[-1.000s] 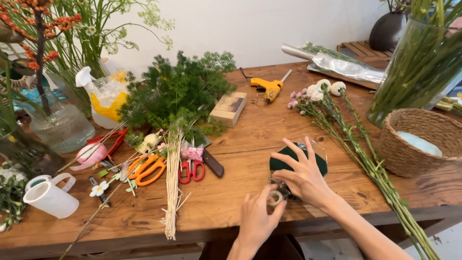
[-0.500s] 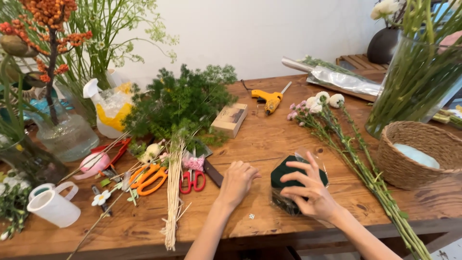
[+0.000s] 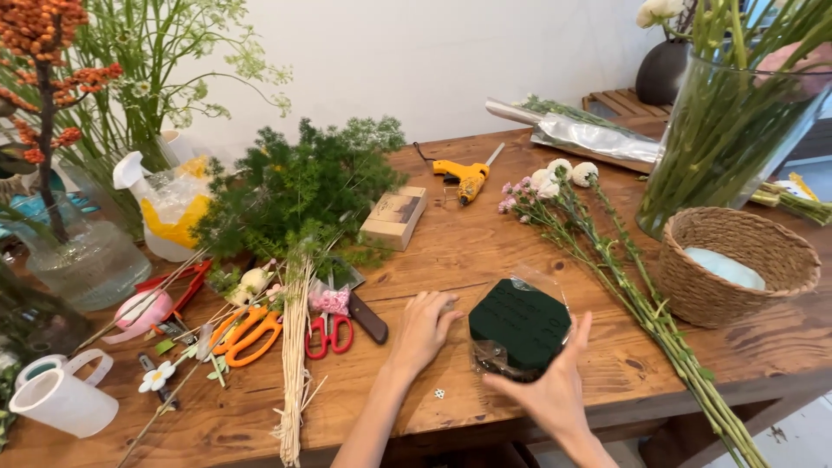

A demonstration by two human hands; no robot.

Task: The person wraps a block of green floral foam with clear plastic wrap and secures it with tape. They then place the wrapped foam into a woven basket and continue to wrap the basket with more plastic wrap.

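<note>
A dark green foam block (image 3: 520, 325) wrapped in clear film sits near the front edge of the wooden table (image 3: 468, 251). My right hand (image 3: 555, 386) grips its near right side, thumb up along the edge. My left hand (image 3: 422, 329) rests flat on the tabletop just left of the block, fingers curled, holding nothing. A dark-handled knife (image 3: 368, 318) and red scissors (image 3: 329, 334) lie just left of that hand.
Orange scissors (image 3: 247, 334), a straw bundle (image 3: 293, 355), a white mug (image 3: 62, 399) and a pile of greenery (image 3: 295, 186) fill the left. Long-stemmed flowers (image 3: 624, 277) lie to the right beside a woven basket (image 3: 737, 269) and a glass vase (image 3: 728, 130). A yellow glue gun (image 3: 464, 178) lies behind.
My left hand left the block's near side and moved out onto the table to its left. My right hand slid from the top of the block to its near right side.
</note>
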